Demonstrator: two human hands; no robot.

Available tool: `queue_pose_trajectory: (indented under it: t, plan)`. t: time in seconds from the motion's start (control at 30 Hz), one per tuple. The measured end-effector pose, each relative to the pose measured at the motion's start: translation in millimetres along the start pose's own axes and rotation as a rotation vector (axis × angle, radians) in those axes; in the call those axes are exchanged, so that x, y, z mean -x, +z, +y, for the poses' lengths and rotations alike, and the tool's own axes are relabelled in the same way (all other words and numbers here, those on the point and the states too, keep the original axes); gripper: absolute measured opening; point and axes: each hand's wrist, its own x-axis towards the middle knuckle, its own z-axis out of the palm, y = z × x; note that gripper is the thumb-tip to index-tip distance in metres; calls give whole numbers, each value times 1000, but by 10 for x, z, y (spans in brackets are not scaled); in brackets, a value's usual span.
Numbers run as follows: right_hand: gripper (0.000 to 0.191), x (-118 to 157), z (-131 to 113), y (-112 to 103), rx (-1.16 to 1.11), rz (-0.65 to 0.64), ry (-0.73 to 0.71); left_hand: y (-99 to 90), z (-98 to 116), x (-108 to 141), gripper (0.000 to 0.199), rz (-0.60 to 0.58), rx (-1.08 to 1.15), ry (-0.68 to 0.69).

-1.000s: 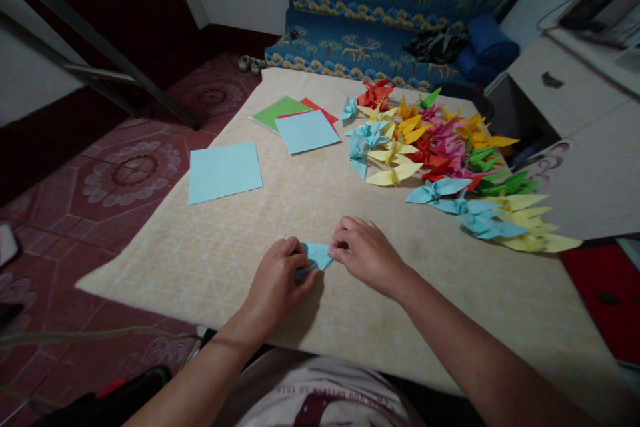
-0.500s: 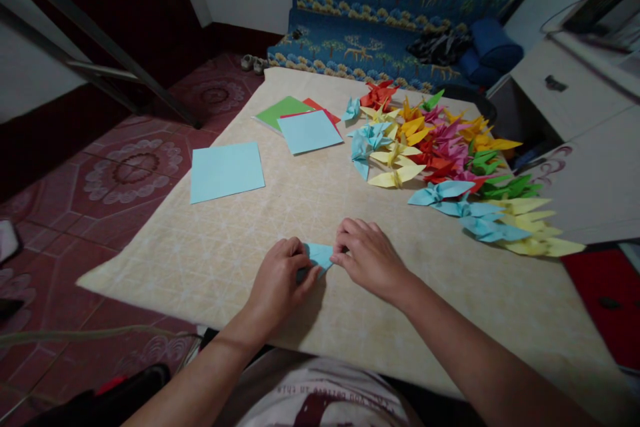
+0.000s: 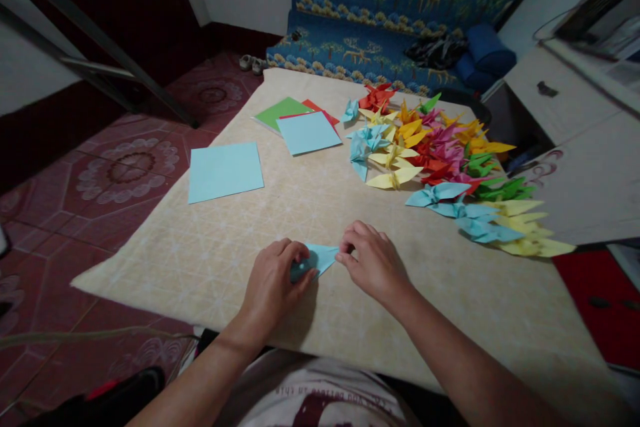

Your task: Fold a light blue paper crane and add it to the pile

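A small folded piece of light blue origami paper (image 3: 318, 257) is between my hands near the table's front edge. My left hand (image 3: 280, 273) grips its left part, thumb below and fingers above, which hides some of that end. At the pointed right tip, my right hand (image 3: 369, 259) pinches the paper between thumb and fingertips. Farther up the table, a flat light blue sheet (image 3: 225, 172) lies alone on the left. Another light blue sheet (image 3: 309, 133) rests over red sheets, beside a green sheet (image 3: 284, 112).
Many folded paper cranes (image 3: 437, 153) in several colours crowd the table's right side. The patterned tablecloth (image 3: 165, 260) ends in a corner at left. Behind stand a blue sofa (image 3: 370, 40) and, at right, a white cabinet (image 3: 575, 127). A metal ladder (image 3: 100, 67) leans at left.
My right hand has shifted slightly right along with the paper's tip. The fingers of my left hand have opened a little, showing more of the folded paper.
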Motion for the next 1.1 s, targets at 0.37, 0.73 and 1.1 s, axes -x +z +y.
queue_pose_trajectory:
  t: [0.37, 0.73, 1.1]
  plan:
    - [39, 469, -219, 237, 66, 225, -119, 48, -91, 60, 17, 9, -17, 125]
    - [92, 764, -290, 508, 207, 59, -235, -24, -218, 202, 9, 119, 172, 58]
    - [42, 636, -188, 288, 152, 178, -201, -291, -463, 463, 10, 141, 159, 30]
